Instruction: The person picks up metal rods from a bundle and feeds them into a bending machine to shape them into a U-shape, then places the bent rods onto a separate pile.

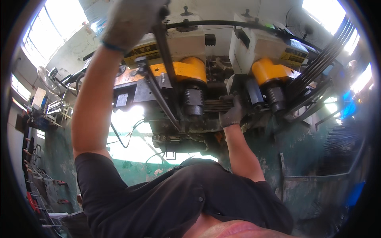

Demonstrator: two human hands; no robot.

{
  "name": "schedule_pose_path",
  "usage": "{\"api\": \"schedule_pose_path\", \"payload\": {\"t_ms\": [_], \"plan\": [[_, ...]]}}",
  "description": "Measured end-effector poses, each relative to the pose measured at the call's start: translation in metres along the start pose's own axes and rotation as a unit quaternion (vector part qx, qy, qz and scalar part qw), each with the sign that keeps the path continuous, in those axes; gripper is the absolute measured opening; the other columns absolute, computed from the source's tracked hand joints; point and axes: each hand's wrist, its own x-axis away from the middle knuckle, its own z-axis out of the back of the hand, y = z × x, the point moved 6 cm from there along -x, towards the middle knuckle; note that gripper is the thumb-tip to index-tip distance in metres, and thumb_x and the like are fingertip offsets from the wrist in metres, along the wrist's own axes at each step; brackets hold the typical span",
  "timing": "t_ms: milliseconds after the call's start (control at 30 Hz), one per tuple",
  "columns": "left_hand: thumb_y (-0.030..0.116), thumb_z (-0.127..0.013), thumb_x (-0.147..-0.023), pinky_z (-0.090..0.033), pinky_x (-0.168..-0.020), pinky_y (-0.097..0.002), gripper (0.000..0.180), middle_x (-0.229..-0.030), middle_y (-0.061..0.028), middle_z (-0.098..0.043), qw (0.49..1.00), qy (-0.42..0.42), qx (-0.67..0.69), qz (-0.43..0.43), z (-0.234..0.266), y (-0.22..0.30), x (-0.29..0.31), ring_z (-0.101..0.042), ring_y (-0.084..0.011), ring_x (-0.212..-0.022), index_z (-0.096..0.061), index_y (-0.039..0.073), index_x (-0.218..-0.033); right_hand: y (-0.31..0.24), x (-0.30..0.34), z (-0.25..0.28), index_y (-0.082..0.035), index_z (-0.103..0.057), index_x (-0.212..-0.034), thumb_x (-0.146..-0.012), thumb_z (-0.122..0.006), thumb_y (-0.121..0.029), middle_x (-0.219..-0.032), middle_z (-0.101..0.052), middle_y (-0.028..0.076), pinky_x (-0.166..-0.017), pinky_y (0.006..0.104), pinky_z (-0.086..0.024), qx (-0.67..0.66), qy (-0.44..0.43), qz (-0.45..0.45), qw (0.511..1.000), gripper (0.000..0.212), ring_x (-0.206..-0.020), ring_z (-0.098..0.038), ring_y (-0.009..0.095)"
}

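Observation:
My left hand [133, 22], in a pale work glove with a blue cuff, is raised high at the upper left. It is closed around the top of a dark metal lever [164, 47]; the glove is blurred and part of it leaves the picture. My right hand [234, 112], in a dark-palmed glove, reaches into the machine between two yellow clamp heads [193, 68]. Its fingers close over a small bundle of thin metal rods [214, 105], which run sideways beside a ridged steel cylinder [194, 100].
A second yellow head [268, 70] stands to the right. Long dark rods [317, 57] slant up at the far right. A slanted steel bar [158, 95] crosses near my left arm. Black cable [127, 137] hangs below the machine. Green worn floor [59, 158] lies around, with fans behind.

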Motion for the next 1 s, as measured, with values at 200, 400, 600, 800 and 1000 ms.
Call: {"api": "schedule_pose_path", "payload": {"t_ms": [200, 400, 600, 800, 1000], "plan": [[0.007, -0.055, -0.091, -0.056, -0.074, -0.0369, 0.038, -0.092, -0.0148, -0.067, 0.994, -0.065, -0.09, -0.023, -0.03, 0.018, 0.006, -0.069, -0.0237, -0.082, -0.054, -0.006, -0.126, 0.006, -0.012, 0.01, -0.012, -0.057, -0.12, -0.109, -0.052, -0.03, -0.085, -0.068, 0.008, -0.088, 0.0437, -0.054, 0.012, -0.086, 0.002, 0.996, 0.022, -0.086, -0.068, 0.028], [0.013, -0.06, -0.092, -0.057, -0.076, -0.0351, 0.041, -0.094, -0.0128, -0.068, 0.989, -0.057, -0.098, -0.097, -0.031, 0.001, 0.008, -0.07, -0.0223, -0.084, -0.056, -0.004, -0.129, 0.014, -0.009, 0.011, -0.007, -0.059, -0.111, -0.104, -0.065, -0.021, -0.081, -0.057, 0.003, -0.084, 0.0487, -0.057, -0.02, -0.018, -0.02, 0.999, 0.017, -0.075, -0.058, 0.02], [0.02, -0.06, -0.092, -0.057, -0.077, -0.0318, 0.046, -0.092, -0.0097, -0.072, 0.987, -0.07, -0.08, -0.123, -0.041, -0.011, 0.001, -0.071, -0.0162, -0.084, -0.058, -0.005, -0.13, -0.003, -0.002, 0.003, -0.008, -0.064, -0.105, -0.106, -0.056, -0.019, -0.082, -0.065, 0.009, -0.092, 0.0482, -0.057, 0.043, -0.028, 0.016, 0.999, 0.014, -0.085, -0.068, 0.028], [0.018, -0.061, -0.093, -0.057, -0.076, -0.0301, 0.046, -0.094, -0.0087, -0.072, 0.988, -0.077, -0.096, -0.093, -0.039, -0.009, 0.001, -0.07, -0.0151, -0.082, -0.057, -0.005, -0.133, -0.003, 0.001, 0.006, -0.007, -0.062, -0.113, -0.099, -0.062, -0.001, -0.095, -0.067, 0.007, -0.086, 0.0518, -0.062, -0.014, -0.017, -0.042, 0.999, 0.015, -0.087, -0.07, 0.026], [0.019, -0.07, -0.095, -0.058, -0.076, -0.0294, 0.044, -0.096, -0.0072, -0.072, 0.99, -0.103, -0.045, -0.089, -0.035, -0.015, -0.008, -0.071, -0.0154, -0.083, -0.06, -0.005, -0.13, -0.001, -0.005, 0.018, -0.005, -0.06, -0.117, -0.098, -0.057, 0.003, -0.104, -0.069, 0.014, -0.1, 0.0497, -0.056, 0.05, -0.023, -0.04, 0.998, 0.02, -0.104, -0.069, 0.032]]}}
